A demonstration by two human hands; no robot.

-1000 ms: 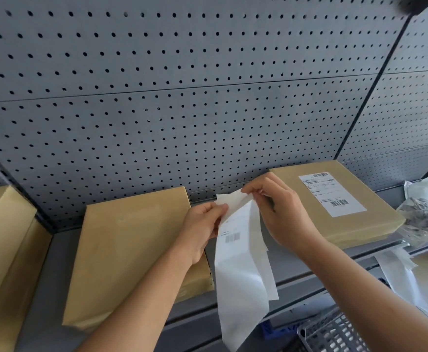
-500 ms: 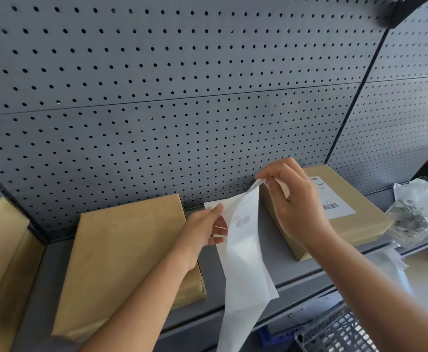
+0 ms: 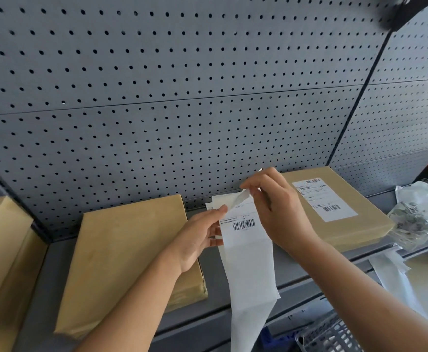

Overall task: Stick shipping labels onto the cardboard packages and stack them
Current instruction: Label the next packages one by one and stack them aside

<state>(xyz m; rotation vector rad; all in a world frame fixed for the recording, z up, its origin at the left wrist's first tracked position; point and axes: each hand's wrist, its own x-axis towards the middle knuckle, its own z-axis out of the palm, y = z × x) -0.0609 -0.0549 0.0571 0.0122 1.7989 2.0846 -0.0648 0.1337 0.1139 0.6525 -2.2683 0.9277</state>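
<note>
This looks like the packing and dispatch corner of a shop or stockroom. The back wall is grey perforated metal panelling [image 3: 182,110], the kind fitted to retail racking, divided by a dark upright [image 3: 355,102]. A grey steel shelf [image 3: 291,265] runs along its foot. Flat brown cardboard packages lie on the shelf: a bare package [image 3: 131,250], a leaning pair [image 3: 1,250] at the left, and a labelled package [image 3: 360,229] carrying a printed shipping label [image 3: 324,199] with barcodes. A white label strip [image 3: 248,262] with another barcode hangs in front of the shelf. A wire basket [image 3: 335,336] sits below, and a crumpled plastic bag [image 3: 411,219] lies at the right.
</note>
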